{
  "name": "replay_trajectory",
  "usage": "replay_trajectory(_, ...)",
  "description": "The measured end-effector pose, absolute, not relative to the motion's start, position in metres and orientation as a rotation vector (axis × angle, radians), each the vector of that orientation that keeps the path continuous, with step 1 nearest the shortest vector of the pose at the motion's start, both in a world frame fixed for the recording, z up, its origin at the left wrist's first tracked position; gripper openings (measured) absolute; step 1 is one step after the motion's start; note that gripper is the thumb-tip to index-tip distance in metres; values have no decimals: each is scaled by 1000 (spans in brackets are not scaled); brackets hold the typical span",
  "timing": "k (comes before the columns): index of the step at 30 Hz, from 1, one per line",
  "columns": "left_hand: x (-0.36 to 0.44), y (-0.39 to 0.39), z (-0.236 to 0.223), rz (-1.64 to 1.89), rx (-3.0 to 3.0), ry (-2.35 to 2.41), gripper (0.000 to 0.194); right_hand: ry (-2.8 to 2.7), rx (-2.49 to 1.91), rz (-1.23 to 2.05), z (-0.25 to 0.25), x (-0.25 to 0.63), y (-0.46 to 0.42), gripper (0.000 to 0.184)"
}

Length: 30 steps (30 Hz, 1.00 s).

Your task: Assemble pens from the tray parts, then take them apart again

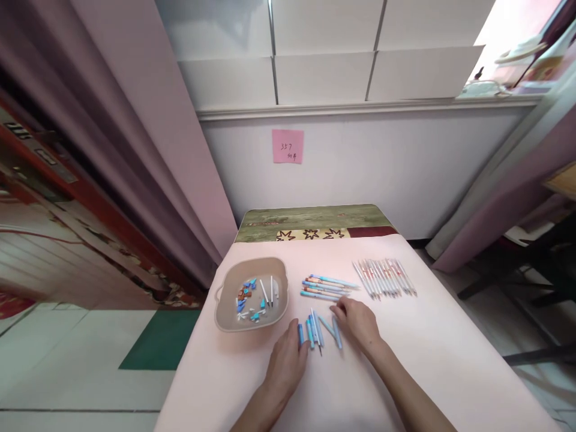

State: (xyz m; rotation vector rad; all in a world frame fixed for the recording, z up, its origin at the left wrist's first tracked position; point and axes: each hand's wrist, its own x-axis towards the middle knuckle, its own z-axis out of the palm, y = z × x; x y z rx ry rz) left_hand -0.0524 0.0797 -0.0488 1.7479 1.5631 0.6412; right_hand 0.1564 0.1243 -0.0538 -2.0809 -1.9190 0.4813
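Observation:
My left hand (287,355) rests on the white tabletop with a dark blue pen barrel (301,333) between its thumb and index finger. Several blue and turquoise pen barrels (311,333) lie loosely side by side between my hands, with a thin white refill (318,330) among them. My right hand (359,321) has its fingers apart and loosely bent. Its thumb is beside the light blue barrel (337,333), and its fingertips are close to the end of a row of assembled pens (327,288). Whether they touch is hard to see.
On the left, a beige basket (219,312) holds small blue, brown and white pen parts (244,294) and two white refills (264,292). A row of white pens (384,278) lies at the right. Behind the table is a wall with a pink note (288,146).

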Motion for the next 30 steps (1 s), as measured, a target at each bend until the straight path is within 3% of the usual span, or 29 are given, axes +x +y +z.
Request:
replay_trajectory(4, -55, 81, -39, 590, 1767, 1558, 40, -1927, -2005, 319, -54, 154, 141, 8)
replay_trajectory(12, -60, 84, -2, 753, 1703, 1466, 30, -2083, -1929, 136, -61, 155, 140, 9)
replay_trajectory(15, -69, 98, 8, 922, 1580, 1467, 27, -1961, -1915, 217, -47, 156, 128, 10)
replay_trajectory(18, -76, 116, 12, 1045, 1296, 1435, 31, -1741, -1808, 528, -28, 146, 116, 12)
replay_trajectory(22, -77, 132, 15, 1065, 868, 1104, 42, -1405, -1368, 1200, -8, 112, 107, 23)
replay_trajectory(27, -85, 137, 18, 1182, 632, 1018, 33, -1083, -1046, 1814, 2, 73, 111, 44)
replay_trajectory(30, -98, 138, 17, 1245, 622, 1056, 32, -1019, -1004, 2007, 4, 59, 119, 55)
